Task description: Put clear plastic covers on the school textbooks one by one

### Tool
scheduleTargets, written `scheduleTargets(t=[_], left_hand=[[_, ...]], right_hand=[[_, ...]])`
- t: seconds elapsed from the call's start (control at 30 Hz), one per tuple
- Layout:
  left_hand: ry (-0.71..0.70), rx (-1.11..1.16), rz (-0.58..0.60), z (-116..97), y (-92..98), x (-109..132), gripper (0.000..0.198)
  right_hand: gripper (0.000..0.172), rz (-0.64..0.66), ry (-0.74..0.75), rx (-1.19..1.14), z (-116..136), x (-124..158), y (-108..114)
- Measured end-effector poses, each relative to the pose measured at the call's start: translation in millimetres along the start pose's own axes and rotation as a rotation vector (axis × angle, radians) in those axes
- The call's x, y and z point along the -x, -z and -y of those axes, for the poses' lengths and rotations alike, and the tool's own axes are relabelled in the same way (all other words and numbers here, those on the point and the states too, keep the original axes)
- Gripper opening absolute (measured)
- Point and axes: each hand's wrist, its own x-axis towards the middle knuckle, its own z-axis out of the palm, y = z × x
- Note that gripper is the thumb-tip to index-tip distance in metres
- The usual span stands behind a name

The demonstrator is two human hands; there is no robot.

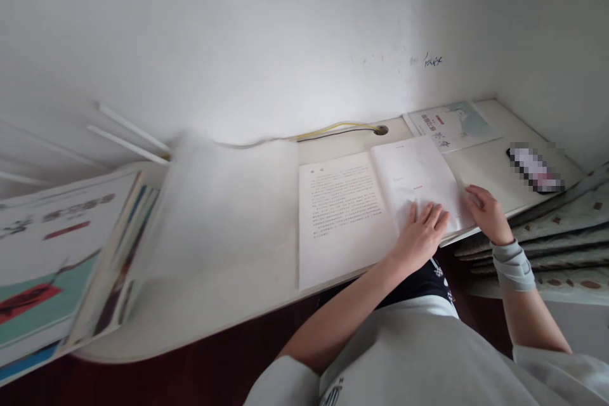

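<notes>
An open book (340, 222) lies on the white desk. Its left page carries printed text, while the right page (413, 171) is mostly blank with a small red line of print. My left hand (423, 231) rests flat on the lower part of the right page, fingers spread. At the book's right edge is my right hand (485, 209), wearing a grey wrist wrap (514, 266). Its thumb and fingers are bent close together around the page edge; part of that grip is hidden.
Behind the book lies another book (450, 125) with a pale green cover. A phone (536, 168), blurred out, sits to the right. Stacked books (71, 254) occupy the desk's left end. Yellow and black cables (333, 130) run to a hole by the wall. A patterned curtain (566, 222) hangs at right.
</notes>
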Motion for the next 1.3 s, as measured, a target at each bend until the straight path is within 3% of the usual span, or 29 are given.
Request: scheduleTargets(t=[0.2, 0.37, 0.5, 0.6, 0.67, 0.77, 0.87, 0.97, 1.1, 1.3], left_hand=[[-0.011, 0.030, -0.013, 0.0, 0.4, -1.1, 0.042], [-0.030, 0.056, 0.015, 0.0, -5.8, -5.3, 0.040], [-0.099, 0.130, -0.003, -1.7, -3.8, -8.9, 0.044], [-0.116, 0.207, -0.082, 7.1, 9.8, -0.5, 0.052], [0.016, 0.242, -0.173, 25.7, 20.7, 16.4, 0.045], [0.408, 0.347, -0.376, 72.3, 31.3, 58.9, 0.041], [0.872, 0.643, -0.616, 120.6, 34.8, 107.7, 0.044], [1.184, 1.063, -0.728, 148.1, 39.7, 141.3, 0.042], [1.304, 1.552, -0.738, 157.8, 56.1, 152.2, 0.023], [1.386, 1.827, -0.535, 171.0, 70.2, 141.8, 0.010]], right_hand=[[0.045, 0.038, -0.301, -0.331, -5.8, -5.5, 14.9], [0.050, 0.140, -0.428, -0.579, -7.1, -12.2, 24.5], [0.052, 0.178, -0.435, -0.528, -10.5, -16.8, 25.0], [0.047, 0.145, -0.289, -0.213, -8.4, -17.0, 28.2], [0.043, 0.020, -0.129, 0.107, 2.2, -15.8, 31.4], [0.040, -0.092, 0.107, 0.371, 35.0, -14.3, 29.1], [0.039, 0.044, 0.355, 0.329, 77.6, -12.8, 8.2], [0.038, 0.261, 0.587, 0.348, 113.0, -6.3, -26.9], [0.041, 0.448, 0.677, 0.446, 129.0, 9.7, -69.2], [0.044, 0.420, 0.575, 0.486, 113.6, 23.1, -90.2]])
